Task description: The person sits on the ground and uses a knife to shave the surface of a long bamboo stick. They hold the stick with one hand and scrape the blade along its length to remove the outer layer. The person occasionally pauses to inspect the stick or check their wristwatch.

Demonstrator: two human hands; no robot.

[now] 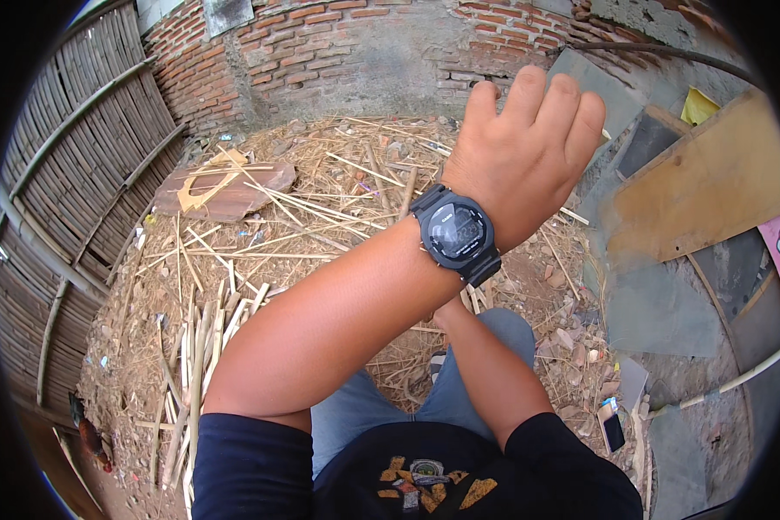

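My left hand (529,143) is raised in front of me with its back toward me. Its fingers curl closed, and the palm side is hidden. A black digital watch (458,232) is strapped on that wrist. Lower down, my right hand (447,314) is near my right knee, mostly covered by the left forearm, so its fingers do not show. Thin split bamboo strips (290,205) lie scattered on the ground beyond the forearm. A heap of thicker bamboo pieces (201,351) lies to my left.
A woven bamboo fence (69,156) stands left, a brick wall (347,52) at the back. Boards, including a brown one (702,178), lean at right. A phone (613,431) lies near my right side. A rooster (88,433) is at lower left. A brown sheet (264,178) lies far left.
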